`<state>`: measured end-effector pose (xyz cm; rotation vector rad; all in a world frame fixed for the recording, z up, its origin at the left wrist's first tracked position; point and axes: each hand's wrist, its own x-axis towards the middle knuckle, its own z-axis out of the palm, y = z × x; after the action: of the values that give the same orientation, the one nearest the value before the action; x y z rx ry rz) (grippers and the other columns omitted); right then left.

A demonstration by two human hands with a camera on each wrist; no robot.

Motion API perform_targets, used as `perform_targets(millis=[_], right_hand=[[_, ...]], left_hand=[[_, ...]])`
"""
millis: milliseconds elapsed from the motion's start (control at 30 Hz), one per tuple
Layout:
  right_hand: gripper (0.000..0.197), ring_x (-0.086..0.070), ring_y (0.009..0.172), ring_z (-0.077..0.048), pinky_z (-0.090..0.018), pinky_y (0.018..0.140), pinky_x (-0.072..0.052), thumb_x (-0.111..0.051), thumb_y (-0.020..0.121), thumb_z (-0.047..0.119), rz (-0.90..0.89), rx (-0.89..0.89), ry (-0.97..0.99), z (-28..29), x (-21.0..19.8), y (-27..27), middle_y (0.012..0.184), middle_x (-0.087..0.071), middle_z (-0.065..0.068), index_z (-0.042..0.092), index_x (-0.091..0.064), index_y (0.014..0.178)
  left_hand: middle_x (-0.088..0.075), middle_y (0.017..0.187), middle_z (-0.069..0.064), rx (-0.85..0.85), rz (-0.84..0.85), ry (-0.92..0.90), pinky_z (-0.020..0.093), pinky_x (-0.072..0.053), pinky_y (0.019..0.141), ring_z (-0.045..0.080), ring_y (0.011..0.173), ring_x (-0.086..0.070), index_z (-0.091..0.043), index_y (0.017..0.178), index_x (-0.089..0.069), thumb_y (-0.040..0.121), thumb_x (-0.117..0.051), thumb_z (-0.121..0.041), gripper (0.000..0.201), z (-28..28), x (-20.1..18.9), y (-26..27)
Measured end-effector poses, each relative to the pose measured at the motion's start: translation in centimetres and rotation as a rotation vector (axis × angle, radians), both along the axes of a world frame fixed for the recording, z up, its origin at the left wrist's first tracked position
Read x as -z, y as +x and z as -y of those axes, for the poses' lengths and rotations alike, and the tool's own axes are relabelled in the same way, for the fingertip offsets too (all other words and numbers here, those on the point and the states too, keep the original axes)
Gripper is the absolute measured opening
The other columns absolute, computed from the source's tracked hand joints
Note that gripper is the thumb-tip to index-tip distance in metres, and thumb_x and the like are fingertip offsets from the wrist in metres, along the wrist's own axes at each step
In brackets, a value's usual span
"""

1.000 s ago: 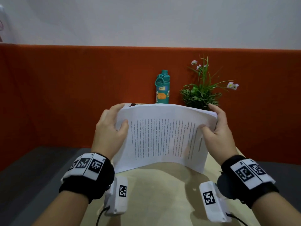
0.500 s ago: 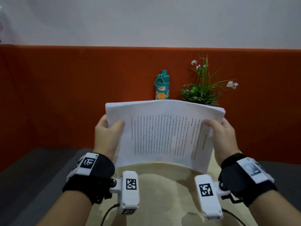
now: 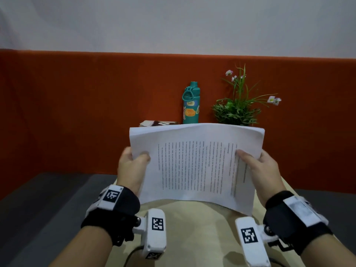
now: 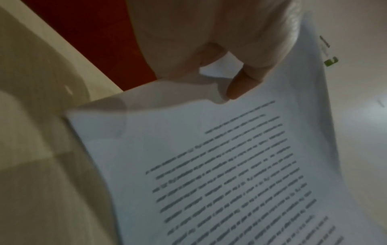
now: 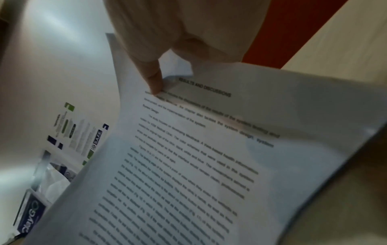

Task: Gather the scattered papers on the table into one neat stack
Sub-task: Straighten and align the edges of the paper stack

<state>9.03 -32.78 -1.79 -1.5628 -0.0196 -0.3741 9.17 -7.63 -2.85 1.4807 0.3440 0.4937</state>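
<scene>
Papers: I see the papers [image 3: 194, 166] lifted upright above the table [image 3: 192, 228], printed side facing me.
Left hand: my left hand [image 3: 131, 168] pinches their left edge, thumb in front, fingers behind.
Right hand: my right hand [image 3: 260, 170] clamps the right edge the same way.

Matt white paper sheets [image 3: 194, 164]

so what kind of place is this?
Probably an office lounge or café booth: an orange upholstered backrest behind a beige table, with a teal water bottle and a small green flowering plant.
</scene>
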Motion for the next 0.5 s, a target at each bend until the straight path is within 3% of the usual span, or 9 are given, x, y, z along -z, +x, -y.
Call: perform_targets(millis=[67,133,200,233,300,333,400,433,500], right_hand=[[0.008,-0.066,0.085,-0.015,-0.028,0.064,-0.049,-0.059,0.091,0.02,0.061,0.008,-0.071,0.5,-1.3,0.0,0.091,-0.069,0.003,0.028,-0.061,0.09],[0.01,-0.065,0.085,-0.015,-0.034,0.071,-0.053,-0.061,0.09,0.022,0.158,0.032,-0.203,0.7,-3.4,0.1,0.09,-0.068,0.005,0.031,-0.061,0.087],[0.011,-0.063,0.081,-0.005,-0.028,0.071,-0.052,-0.061,0.09,0.021,0.282,0.034,-0.365,0.1,-6.0,-0.1,0.087,-0.066,0.012,0.032,-0.061,0.087],[0.01,-0.06,0.077,0.003,-0.021,0.069,-0.049,-0.06,0.09,0.021,0.343,0.031,-0.464,-0.5,-7.3,-0.2,0.084,-0.064,0.016,0.031,-0.061,0.088],[0.01,-0.055,0.071,0.012,-0.01,0.063,-0.041,-0.058,0.09,0.022,0.446,0.053,-0.671,-1.6,-9.8,-0.6,0.078,-0.06,0.02,0.032,-0.061,0.09],[0.011,-0.054,0.073,0.01,-0.01,0.064,-0.04,-0.057,0.09,0.023,0.484,0.071,-0.747,-2.2,-10.7,-0.9,0.077,-0.06,0.02,0.032,-0.062,0.092],[0.015,-0.057,0.086,-0.004,-0.024,0.081,-0.042,-0.057,0.09,0.025,0.525,0.134,-0.889,-3.0,-11.9,-1.2,0.085,-0.06,0.016,0.031,-0.065,0.1],[0.018,-0.055,0.096,-0.012,-0.031,0.089,-0.035,-0.057,0.089,0.027,0.525,0.216,-0.969,-3.3,-12.1,-1.4,0.092,-0.059,0.012,0.032,-0.063,0.105],[0.033,-0.045,0.115,-0.021,-0.033,0.097,-0.022,-0.06,0.084,0.03,0.511,0.489,-1.022,-3.0,-11.8,-1.7,0.114,-0.055,0.005,0.033,-0.056,0.116]], left_hand=[[-0.057,0.107,0.004,-0.246,0.05,0.245,0.043,-0.047,0.085,0.03,0.107,-0.056,-0.02,0.114,-0.046,0.074,-0.061,-0.016,0.043,-0.6,-1.3,-0.1],[-0.053,0.122,0.007,-0.412,0.211,0.652,0.046,-0.037,0.101,0.028,0.116,-0.049,-0.016,0.124,-0.047,0.071,-0.065,-0.02,0.056,0.2,-3.6,-1.0],[-0.053,0.123,0.008,-0.356,0.393,1.013,0.042,-0.032,0.099,0.028,0.116,-0.049,-0.014,0.125,-0.051,0.07,-0.064,-0.023,0.057,2.0,-6.1,-1.4],[-0.053,0.124,0.006,-0.286,0.424,1.096,0.041,-0.031,0.1,0.027,0.118,-0.048,-0.015,0.127,-0.051,0.071,-0.063,-0.027,0.059,3.0,-7.2,-1.3],[-0.052,0.128,0.001,-0.075,0.351,1.084,0.04,-0.028,0.106,0.022,0.122,-0.046,-0.019,0.133,-0.043,0.076,-0.064,-0.035,0.062,4.1,-8.7,-0.4],[-0.055,0.125,0.0,0.044,0.306,1.017,0.04,-0.034,0.106,0.021,0.119,-0.05,-0.021,0.131,-0.043,0.079,-0.064,-0.038,0.058,4.3,-9.1,0.2],[-0.065,0.108,0.003,0.184,0.275,0.849,0.043,-0.051,0.089,0.024,0.101,-0.061,-0.015,0.114,-0.054,0.086,-0.063,-0.037,0.037,4.3,-9.4,0.9],[-0.067,0.099,0.004,0.174,0.285,0.825,0.045,-0.054,0.081,0.025,0.093,-0.063,-0.012,0.105,-0.058,0.088,-0.062,-0.035,0.028,4.3,-9.3,0.9],[-0.067,0.088,0.003,0.102,0.294,0.775,0.046,-0.055,0.076,0.027,0.087,-0.064,-0.012,0.094,-0.06,0.09,-0.059,-0.03,0.018,3.7,-8.4,0.9]])
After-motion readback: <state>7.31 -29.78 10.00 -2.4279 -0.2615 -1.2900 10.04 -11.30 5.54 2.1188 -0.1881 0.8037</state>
